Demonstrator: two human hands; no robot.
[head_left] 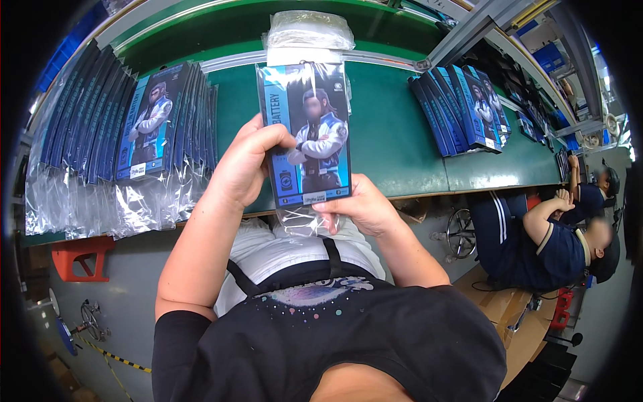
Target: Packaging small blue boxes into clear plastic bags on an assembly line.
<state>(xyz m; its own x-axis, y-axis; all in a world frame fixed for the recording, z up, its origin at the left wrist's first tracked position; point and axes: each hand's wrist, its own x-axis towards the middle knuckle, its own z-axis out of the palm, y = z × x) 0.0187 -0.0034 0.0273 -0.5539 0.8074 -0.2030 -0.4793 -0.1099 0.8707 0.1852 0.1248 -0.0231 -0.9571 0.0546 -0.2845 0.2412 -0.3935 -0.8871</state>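
A flat blue-and-black battery box [315, 144] in a clear plastic sleeve stands upright between my hands, its printed front toward me. My left hand [253, 157] grips its left side, thumb laid across the front. At the lower right corner my right hand [360, 206] pinches the box, thumb near the bottom edge. The loose clear end of the sleeve [298, 222] hangs below the box. Fingers behind the box are hidden.
A long row of sleeved boxes [144, 127] leans on the green table [382, 147] at left. Unsleeved-looking boxes [462, 110] stand at right. Behind my box lies a stack of clear bags [310, 30]. Co-workers [556, 234] sit at right; a red stool [82, 258] is below left.
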